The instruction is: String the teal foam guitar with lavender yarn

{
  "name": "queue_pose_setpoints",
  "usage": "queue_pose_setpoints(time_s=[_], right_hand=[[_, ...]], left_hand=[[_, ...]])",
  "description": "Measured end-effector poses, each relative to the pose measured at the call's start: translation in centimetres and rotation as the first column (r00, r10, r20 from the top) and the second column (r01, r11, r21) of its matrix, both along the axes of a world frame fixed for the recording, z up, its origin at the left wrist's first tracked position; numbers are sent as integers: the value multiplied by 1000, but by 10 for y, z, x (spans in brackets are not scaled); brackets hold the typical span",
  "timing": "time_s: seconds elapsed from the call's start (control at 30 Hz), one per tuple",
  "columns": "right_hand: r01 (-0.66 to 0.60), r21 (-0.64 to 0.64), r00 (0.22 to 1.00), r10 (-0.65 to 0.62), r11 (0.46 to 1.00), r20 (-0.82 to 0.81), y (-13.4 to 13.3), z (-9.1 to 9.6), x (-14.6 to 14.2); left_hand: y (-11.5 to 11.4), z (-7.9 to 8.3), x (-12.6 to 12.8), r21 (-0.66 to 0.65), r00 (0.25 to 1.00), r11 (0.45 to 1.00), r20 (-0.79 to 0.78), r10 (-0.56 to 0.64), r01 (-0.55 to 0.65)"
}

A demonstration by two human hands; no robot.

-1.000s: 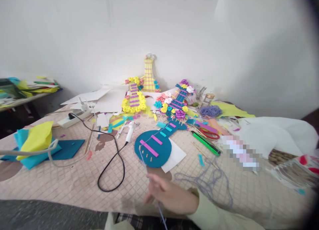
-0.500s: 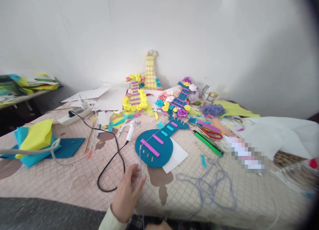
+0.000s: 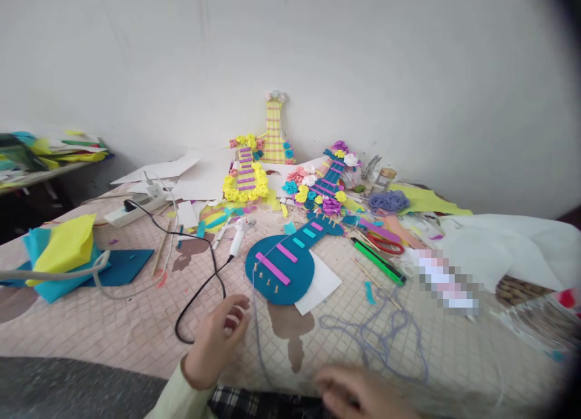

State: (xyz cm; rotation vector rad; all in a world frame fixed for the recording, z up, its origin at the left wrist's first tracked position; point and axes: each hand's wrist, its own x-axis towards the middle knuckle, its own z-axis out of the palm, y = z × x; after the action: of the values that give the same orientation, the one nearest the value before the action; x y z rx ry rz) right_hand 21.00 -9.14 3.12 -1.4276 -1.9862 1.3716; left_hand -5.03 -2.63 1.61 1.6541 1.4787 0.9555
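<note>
My left hand (image 3: 213,345) hovers over the table's near edge, fingers loosely bent and apart, with nothing that I can see in them. A thin purple yarn strand (image 3: 255,322) runs just right of it, down from the teal felt guitar (image 3: 281,269) with pink bars. Low at the picture's bottom, my right hand (image 3: 358,396) is smeared by motion, so its fingers cannot be read. Loose loops of the same yarn (image 3: 381,340) lie to its upper right.
A white glue gun (image 3: 238,237) with a black cord (image 3: 200,292) lies left of the guitar. Red scissors (image 3: 385,244) and a green cutter (image 3: 376,261) lie to the right. Finished flowered guitars (image 3: 245,177) stand at the wall. Felt sheets (image 3: 63,255) lie left, white cloth (image 3: 499,243) right.
My left hand has drawn back toward me and left, off the yarn strand it pinched. My right hand has come into view at the bottom, moving.
</note>
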Motion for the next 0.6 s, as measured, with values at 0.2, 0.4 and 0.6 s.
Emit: queue_pose_setpoints(time_s=[0.2,0.4,0.6], right_hand=[[527,-128,773,-537,840,-338,71,12,14],[511,-418,552,-659,751,-511,103,10,-2],[525,-433,524,-679,733,-514,95,12,8]], left_hand=[[50,8,6,96,956,987,277,97,-128],[95,-10,11,-251,813,964,541,214,-87],[63,-1,15,-302,718,945,685,122,128]])
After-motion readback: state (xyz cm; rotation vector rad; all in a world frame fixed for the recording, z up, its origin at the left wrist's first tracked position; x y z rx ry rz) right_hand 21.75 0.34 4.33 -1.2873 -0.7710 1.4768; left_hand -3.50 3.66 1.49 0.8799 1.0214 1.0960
